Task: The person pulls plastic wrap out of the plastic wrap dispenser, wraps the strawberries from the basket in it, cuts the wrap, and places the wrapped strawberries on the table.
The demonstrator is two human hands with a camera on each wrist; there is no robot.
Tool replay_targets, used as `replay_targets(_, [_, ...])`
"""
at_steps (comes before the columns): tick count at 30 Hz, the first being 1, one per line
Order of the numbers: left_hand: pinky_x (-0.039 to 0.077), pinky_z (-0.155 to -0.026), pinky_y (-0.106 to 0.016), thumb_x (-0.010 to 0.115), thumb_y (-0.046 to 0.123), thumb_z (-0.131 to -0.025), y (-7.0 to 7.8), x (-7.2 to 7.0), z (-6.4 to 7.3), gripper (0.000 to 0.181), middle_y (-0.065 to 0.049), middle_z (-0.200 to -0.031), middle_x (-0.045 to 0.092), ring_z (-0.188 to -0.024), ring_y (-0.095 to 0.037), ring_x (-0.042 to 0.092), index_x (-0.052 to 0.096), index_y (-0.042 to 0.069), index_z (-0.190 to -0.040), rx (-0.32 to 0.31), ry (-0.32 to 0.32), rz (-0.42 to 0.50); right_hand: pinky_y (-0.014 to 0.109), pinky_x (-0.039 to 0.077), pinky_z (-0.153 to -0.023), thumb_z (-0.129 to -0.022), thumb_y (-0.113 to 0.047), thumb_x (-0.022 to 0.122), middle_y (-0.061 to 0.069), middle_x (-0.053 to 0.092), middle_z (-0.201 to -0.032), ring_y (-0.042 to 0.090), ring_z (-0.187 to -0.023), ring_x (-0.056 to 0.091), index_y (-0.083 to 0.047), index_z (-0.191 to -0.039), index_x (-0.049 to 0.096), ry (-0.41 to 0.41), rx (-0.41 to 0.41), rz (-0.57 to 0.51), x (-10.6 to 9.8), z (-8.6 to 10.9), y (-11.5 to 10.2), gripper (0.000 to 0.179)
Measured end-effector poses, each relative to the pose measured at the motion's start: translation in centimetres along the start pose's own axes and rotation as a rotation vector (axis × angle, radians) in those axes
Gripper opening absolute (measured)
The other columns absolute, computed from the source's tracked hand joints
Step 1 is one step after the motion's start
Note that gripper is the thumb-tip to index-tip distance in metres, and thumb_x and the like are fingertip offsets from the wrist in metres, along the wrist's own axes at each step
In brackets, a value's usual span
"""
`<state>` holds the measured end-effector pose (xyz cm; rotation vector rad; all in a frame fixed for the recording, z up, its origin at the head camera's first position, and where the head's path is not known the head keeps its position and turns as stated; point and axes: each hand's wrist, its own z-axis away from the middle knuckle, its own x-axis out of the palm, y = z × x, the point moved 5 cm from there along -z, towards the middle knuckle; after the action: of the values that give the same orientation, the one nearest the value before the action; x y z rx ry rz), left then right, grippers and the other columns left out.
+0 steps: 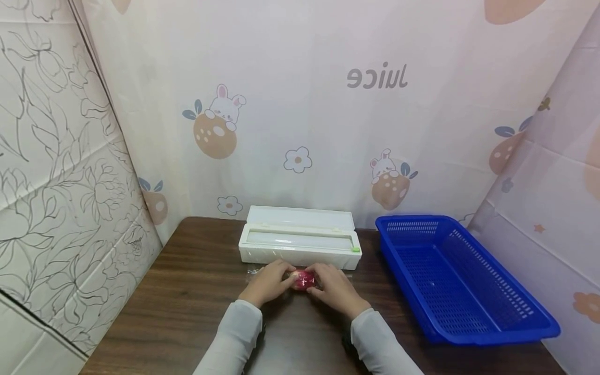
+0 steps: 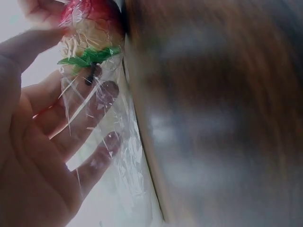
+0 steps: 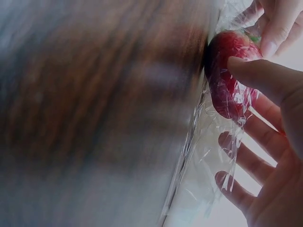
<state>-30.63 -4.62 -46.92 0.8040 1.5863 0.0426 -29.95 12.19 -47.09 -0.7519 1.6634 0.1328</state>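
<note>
A red fruit (image 1: 303,279), cream towards one end, lies wrapped in clear cling film on the table. Its green leaves (image 2: 90,56) and dark stem show through the film (image 2: 128,151) in the left wrist view. My left hand (image 1: 272,282) holds the fruit's leafy end, thumb in front and fingers behind the film. From the other side my right hand (image 1: 338,287) grips the red end (image 3: 232,80), its thumb pressed on the wrapped skin. The loose film (image 3: 203,156) trails past the outer fingers of both hands.
Just behind the hands stands a white cling film dispenser (image 1: 300,256), lid raised, with a roll inside and a green slider (image 1: 355,249) at its right. A blue perforated basket (image 1: 408,291) stands on the right of the brown wooden table (image 1: 154,312). Printed curtains enclose the table.
</note>
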Motion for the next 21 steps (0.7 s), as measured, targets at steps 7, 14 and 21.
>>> replay_targets(7, [0.049, -0.091, -0.042, 0.066, 0.04, -0.084, -0.32, 0.25, 0.09, 0.046, -0.004, -0.113, 0.063, -0.104, -0.017, 0.055, 0.062, 0.012, -0.12, 0.018, -0.032, -0.016, 0.043, 0.048, -0.085, -0.076, -0.029, 0.077, -0.001, 0.059, -0.11, 0.015, -0.1, 0.051, -0.017, -0.119, 0.057, 0.009, -0.008, 0.037, 0.27, -0.05, 0.29, 0.049])
replay_targets(14, [0.05, -0.09, -0.041, 0.064, 0.039, -0.085, -0.44, 0.63, 0.0, 0.049, -0.004, -0.112, 0.063, -0.103, -0.017, 0.055, 0.059, 0.011, -0.125, 0.021, -0.058, -0.015, 0.041, 0.05, -0.085, -0.076, -0.03, 0.076, -0.002, 0.059, -0.107, 0.014, -0.099, 0.051, -0.014, -0.117, 0.06, 0.038, -0.03, 0.045, 0.07, -0.08, 0.21, 0.048])
replay_targets(21, [0.05, -0.09, -0.041, 0.065, 0.036, -0.085, -0.65, 0.88, -0.24, 0.051, -0.007, -0.113, 0.062, -0.102, -0.018, 0.056, 0.057, 0.008, -0.127, 0.029, -0.055, -0.006, 0.043, 0.05, -0.084, -0.074, -0.031, 0.078, 0.0, 0.06, -0.108, 0.015, -0.1, 0.052, -0.014, -0.12, 0.059, 0.037, -0.035, 0.039, -0.06, -0.17, 0.28, 0.053])
